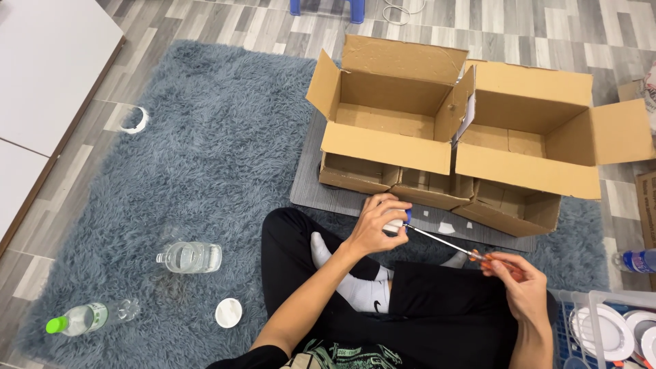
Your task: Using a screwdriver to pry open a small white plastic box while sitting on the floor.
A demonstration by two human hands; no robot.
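Head view, person seated cross-legged on a grey shaggy rug [205,157]. Left hand [378,225] is closed around a small white object with a blue part [402,220], held just above the knees, in front of the cardboard boxes. Right hand [523,283] is clamped on the orange handle of a screwdriver [444,242]; shaft runs up and to the left, tip meeting the white object at the left hand's fingers. Exact nature of the object can't be told, mostly hidden by the fingers.

Bkgd: two open cardboard boxes, left box [386,143] and right box [533,167], stand side by side and touching on a grey mat [307,184], flaps up. Small white scraps lie on the mat near the box fronts.

On the rug, left of the person: clear jar [189,257] on its side, white lid [228,312] near it, clear bottle with green cap [78,319] lying flat. White ring [134,121] at rug's far edge. Bottom right: clear bin [601,328] holding white round fixtures; a bottle [635,260] w/ blue label beside it.
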